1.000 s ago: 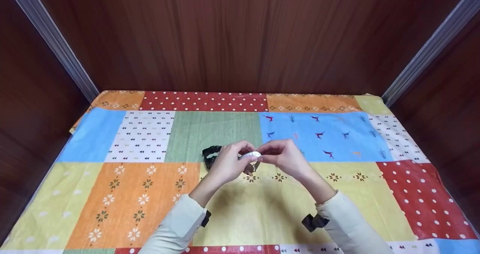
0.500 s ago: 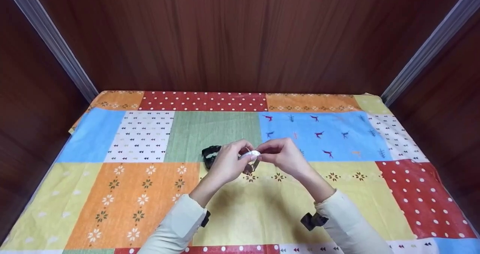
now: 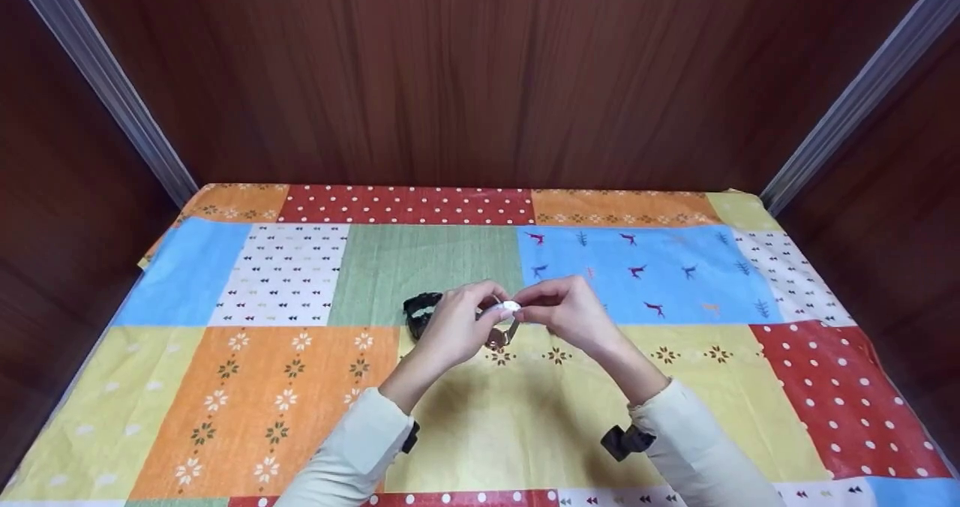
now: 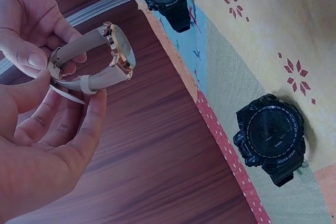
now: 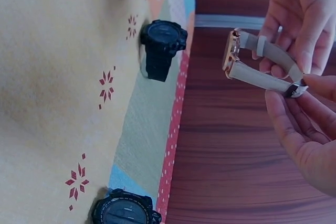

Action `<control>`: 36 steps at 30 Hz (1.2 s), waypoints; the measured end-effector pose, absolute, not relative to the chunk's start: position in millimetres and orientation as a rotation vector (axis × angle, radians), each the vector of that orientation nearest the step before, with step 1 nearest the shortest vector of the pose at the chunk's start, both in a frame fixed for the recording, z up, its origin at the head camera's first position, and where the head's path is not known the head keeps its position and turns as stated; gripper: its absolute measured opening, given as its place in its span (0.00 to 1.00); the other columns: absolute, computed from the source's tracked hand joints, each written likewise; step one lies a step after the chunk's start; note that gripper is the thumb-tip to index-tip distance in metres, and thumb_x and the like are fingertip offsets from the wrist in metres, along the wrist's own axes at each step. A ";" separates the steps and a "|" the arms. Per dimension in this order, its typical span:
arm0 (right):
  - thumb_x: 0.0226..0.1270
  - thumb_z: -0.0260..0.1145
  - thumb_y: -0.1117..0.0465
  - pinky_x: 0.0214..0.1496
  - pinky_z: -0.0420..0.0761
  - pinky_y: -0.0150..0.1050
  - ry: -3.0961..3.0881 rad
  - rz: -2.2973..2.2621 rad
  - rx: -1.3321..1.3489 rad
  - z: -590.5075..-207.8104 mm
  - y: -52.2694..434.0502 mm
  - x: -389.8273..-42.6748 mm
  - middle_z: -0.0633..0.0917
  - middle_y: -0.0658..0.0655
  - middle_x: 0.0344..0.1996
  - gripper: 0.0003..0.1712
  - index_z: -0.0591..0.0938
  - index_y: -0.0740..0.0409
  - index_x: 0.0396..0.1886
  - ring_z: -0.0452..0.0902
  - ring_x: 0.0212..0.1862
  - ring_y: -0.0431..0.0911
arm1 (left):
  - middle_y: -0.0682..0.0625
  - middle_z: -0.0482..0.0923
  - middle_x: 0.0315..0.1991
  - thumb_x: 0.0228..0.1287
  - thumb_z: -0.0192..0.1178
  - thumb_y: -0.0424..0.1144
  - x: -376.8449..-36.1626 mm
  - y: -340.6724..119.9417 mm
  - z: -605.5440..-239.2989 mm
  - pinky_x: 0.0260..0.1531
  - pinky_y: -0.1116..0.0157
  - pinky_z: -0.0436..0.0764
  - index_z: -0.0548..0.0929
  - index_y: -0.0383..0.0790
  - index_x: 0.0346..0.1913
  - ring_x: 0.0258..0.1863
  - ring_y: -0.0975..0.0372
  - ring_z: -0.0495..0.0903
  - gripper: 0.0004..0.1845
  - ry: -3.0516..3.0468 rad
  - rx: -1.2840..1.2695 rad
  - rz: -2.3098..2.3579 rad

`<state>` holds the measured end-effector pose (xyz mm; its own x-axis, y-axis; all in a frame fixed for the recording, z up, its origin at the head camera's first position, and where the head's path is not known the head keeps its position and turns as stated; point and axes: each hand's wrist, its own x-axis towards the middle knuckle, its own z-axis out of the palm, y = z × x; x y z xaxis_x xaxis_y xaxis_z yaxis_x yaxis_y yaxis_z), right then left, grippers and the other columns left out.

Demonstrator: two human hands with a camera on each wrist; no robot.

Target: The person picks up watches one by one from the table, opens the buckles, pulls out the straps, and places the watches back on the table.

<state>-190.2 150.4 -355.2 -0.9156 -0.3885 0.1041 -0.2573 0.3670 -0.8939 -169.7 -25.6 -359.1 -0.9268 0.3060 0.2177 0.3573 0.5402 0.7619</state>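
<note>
Together, both hands' fingers (image 4: 31, 59) pinch the beige watch (image 4: 113, 51).

Hands raised, fingertips meeting.
Left hand (image 3: 452, 331) and right hand (image 3: 571, 313) both pinching, forearms angled inward.

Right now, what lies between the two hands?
A beige-strap watch lies there: the left hand and the right hand both hold its strap. The wrist views show it best.
</note>
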 end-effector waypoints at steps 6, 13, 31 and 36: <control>0.53 0.69 0.66 0.16 0.62 0.28 2.484 -1.587 -0.549 -355.5 150.0 -192.1 0.83 0.56 0.24 0.09 0.85 0.65 0.35 0.63 0.16 0.36 | 0.49 0.78 0.37 0.64 0.55 0.36 -170.8 -28.3 -359.9 0.38 0.63 0.77 0.79 0.40 0.38 0.38 0.59 0.79 0.04 -2.722 -0.572 -1.437; 0.54 0.67 0.70 0.17 0.62 0.27 2.482 -1.606 -0.526 -346.8 146.9 -185.2 0.83 0.60 0.26 0.08 0.84 0.69 0.35 0.63 0.17 0.36 | 0.48 0.78 0.33 0.63 0.57 0.34 -172.0 -30.6 -361.8 0.27 0.69 0.78 0.79 0.38 0.38 0.31 0.58 0.81 0.04 -2.699 -0.554 -1.534; 0.53 0.67 0.71 0.33 0.78 0.32 2.597 -1.506 -0.736 -363.1 145.2 -190.6 0.83 0.58 0.28 0.06 0.84 0.67 0.32 0.77 0.30 0.43 | 0.50 0.79 0.33 0.61 0.59 0.35 -169.2 -27.4 -365.9 0.38 0.60 0.74 0.81 0.39 0.37 0.34 0.59 0.77 0.04 -2.721 -0.588 -1.194; 0.53 0.68 0.70 0.32 0.77 0.31 2.582 -1.541 -0.745 -361.1 145.6 -189.4 0.83 0.59 0.29 0.07 0.84 0.67 0.33 0.76 0.31 0.44 | 0.49 0.79 0.35 0.60 0.60 0.36 -169.4 -27.6 -366.3 0.40 0.58 0.73 0.81 0.39 0.38 0.36 0.58 0.77 0.06 -2.705 -0.608 -1.186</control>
<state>-189.4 145.6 -361.1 -0.8835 -0.4223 0.2027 -0.3788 0.3895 -0.8395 -169.4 -27.6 -366.3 -0.9112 0.3107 0.2706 0.4096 0.6110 0.6774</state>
